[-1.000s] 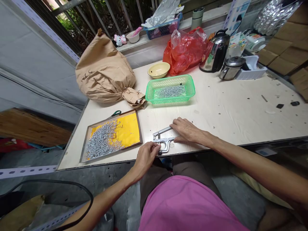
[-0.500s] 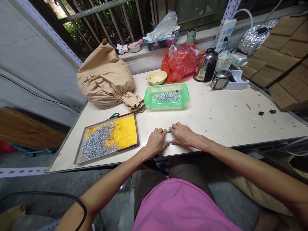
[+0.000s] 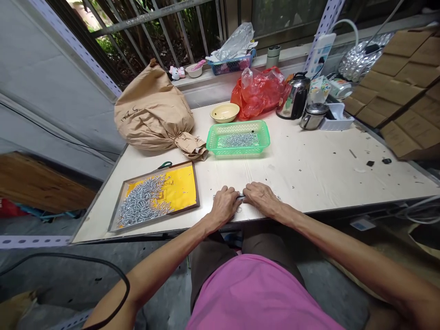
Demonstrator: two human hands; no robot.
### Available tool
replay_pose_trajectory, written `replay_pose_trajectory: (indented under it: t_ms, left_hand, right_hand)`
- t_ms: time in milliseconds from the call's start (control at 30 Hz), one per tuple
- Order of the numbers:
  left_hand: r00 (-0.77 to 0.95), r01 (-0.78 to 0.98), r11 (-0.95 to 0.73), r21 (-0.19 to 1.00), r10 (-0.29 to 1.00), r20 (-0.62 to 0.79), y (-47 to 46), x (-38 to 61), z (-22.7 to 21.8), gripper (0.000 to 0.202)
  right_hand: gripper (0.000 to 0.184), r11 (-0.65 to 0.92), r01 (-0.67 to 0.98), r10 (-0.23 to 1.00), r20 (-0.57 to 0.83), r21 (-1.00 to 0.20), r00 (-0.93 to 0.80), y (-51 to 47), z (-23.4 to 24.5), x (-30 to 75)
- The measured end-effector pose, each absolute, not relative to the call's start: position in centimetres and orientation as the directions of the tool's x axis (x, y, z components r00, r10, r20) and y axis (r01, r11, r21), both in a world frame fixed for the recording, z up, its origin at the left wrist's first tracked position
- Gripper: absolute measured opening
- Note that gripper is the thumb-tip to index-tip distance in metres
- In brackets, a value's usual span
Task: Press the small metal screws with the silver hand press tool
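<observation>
Near the table's front edge, my left hand (image 3: 225,204) and my right hand (image 3: 261,198) are closed around the two ends of a narrow greyish strip (image 3: 241,197). Only a short, thin stretch of it shows between my fingers, so its kind is unclear. To the left lies a shallow tray (image 3: 197,187) with a yellow sheet (image 3: 184,185) and a heap of small silvery metal pieces (image 3: 140,204), which look like screws or pins. Beyond my hands stands a green plastic basket (image 3: 237,151) with similar small metal pieces (image 3: 240,139) in it.
Behind the tray are green-handled scissors (image 3: 166,164) and a large brown paper bag (image 3: 154,114). Along the back stand a cream bowl (image 3: 224,112), a red plastic bag (image 3: 256,96), a kettle (image 3: 295,96) and a metal pot (image 3: 313,117). Cardboard (image 3: 395,91) stands at the right.
The strip between my hands looked like a wider, flat piece with two long edges; now just a thin dark edge shows. Both hands have stayed in nearly the same place, with fingers more curled.
</observation>
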State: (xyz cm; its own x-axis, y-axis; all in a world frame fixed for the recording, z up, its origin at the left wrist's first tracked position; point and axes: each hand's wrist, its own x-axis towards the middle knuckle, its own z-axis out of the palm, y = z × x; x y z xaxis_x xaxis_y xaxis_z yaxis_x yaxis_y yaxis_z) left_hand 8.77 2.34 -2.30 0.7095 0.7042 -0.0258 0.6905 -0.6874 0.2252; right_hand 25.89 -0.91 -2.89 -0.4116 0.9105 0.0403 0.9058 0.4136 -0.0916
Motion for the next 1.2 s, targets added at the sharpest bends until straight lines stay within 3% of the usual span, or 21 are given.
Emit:
replay_pose_trajectory:
  t_ms: [267, 433, 533, 767, 867, 967, 1100, 1200]
  left_hand:
    - [0.705, 0.704, -0.684, 0.189, 0.706, -0.07, 1.7, 8.7, -1.9, 0.021]
    - [0.67, 0.711, -0.661, 0.241, 0.74, 0.054, 0.5, 7.8, -2.7, 0.03]
    - [0.673, 0.678, -0.685, 0.266, 0.724, 0.149, -1.5, 8.0, -3.8, 0.028]
    - [0.686, 0.589, -0.696, 0.41, 0.699, 0.2, -4.8, 9.5, -4.8, 0.035]
    - [0.679, 0.59, -0.685, 0.428, 0.707, 0.196, -4.9, 9.6, -4.5, 0.042]
    - [0.714, 0.536, -0.714, 0.451, 0.668, 0.21, -6.0, 9.1, -3.8, 0.049]
    - [0.778, 0.405, -0.782, 0.474, 0.567, 0.27, -8.6, 6.8, -2.4, 0.029]
    - [0.68, 0.506, -0.74, 0.443, 0.658, 0.323, -8.7, 3.3, -1.2, 0.021]
  right_hand:
    - [0.021, 0.387, 0.915, 0.921, 0.1, -0.115, -0.377, -2.1, -3.2, 25.9]
    - [0.041, 0.444, 0.86, 0.894, 0.191, -0.251, -0.406, -2.5, -3.6, 27.7]
    - [0.034, 0.444, 0.829, 0.896, 0.153, -0.341, -0.417, -1.7, -3.4, 28.5]
    - [0.021, 0.402, 0.907, 0.915, 0.095, -0.126, -0.393, 3.1, -3.3, 27.7]
    - [0.02, 0.42, 0.903, 0.907, 0.066, -0.09, -0.415, 3.8, -2.5, 26.2]
    - [0.019, 0.598, 0.788, 0.799, 0.04, -0.145, -0.599, 2.8, -1.2, 23.8]
    - [0.014, 0.831, 0.522, 0.537, 0.03, -0.19, -0.843, 1.0, -0.5, 20.6]
    - [0.013, 0.881, 0.447, 0.457, 0.039, -0.157, -0.889, 0.7, -1.1, 19.3]
